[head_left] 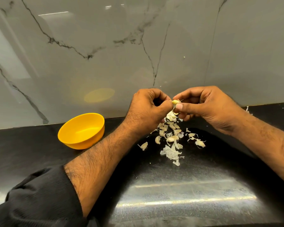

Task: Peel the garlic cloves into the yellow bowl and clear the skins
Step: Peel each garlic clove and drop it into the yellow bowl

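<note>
L hand [146, 110] + R hand [205, 107] both pinch pale glossy garlic clove [175, 101] above counter | papery curled skins [170, 140] on speckled black counter [179, 185] | smooth round yellow bowl [81, 130] left, apart

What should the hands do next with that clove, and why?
Probably finish stripping the skin, then drop the clove into the bowl. Both the left hand and right hand pinch it, skin hangs beneath, and the bowl looks empty.

Head-worn, forward-down, close over counter [170, 194]
</note>
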The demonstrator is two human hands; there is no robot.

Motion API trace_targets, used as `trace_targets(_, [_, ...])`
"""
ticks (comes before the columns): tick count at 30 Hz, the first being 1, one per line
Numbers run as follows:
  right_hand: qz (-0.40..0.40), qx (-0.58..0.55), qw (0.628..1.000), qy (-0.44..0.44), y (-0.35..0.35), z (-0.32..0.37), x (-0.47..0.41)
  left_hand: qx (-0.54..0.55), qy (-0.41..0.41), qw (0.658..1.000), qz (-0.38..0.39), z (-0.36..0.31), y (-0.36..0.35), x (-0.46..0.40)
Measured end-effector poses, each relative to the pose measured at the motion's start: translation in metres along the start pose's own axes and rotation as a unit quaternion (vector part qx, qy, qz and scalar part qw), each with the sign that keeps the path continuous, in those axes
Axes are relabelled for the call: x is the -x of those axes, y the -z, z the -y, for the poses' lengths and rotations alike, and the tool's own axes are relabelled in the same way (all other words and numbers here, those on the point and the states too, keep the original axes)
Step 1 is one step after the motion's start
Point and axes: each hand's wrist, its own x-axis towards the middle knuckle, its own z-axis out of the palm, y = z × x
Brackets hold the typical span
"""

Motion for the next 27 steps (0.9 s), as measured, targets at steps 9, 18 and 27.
trace_targets(9, [-0.036,0.144,0.988,0.047,-0.0001,-0.0014,-0.0018,0.028,0.036,0.999,0.008,0.0012,-0.0016,-0.0009])
trace_targets(18, [-0.015,-0.024,1.000,0.010,0.0026,-0.0019,-0.0024,0.038,0.063,0.997,0.013,0.0038,0.0032,-0.0016])
trace_targets(27, [-0.018,-0.122,0.992,-0.033,0.0063,0.0000,-0.0025,-0.021,0.055,0.997,0.057,0.0051,0.0055,-0.0008])
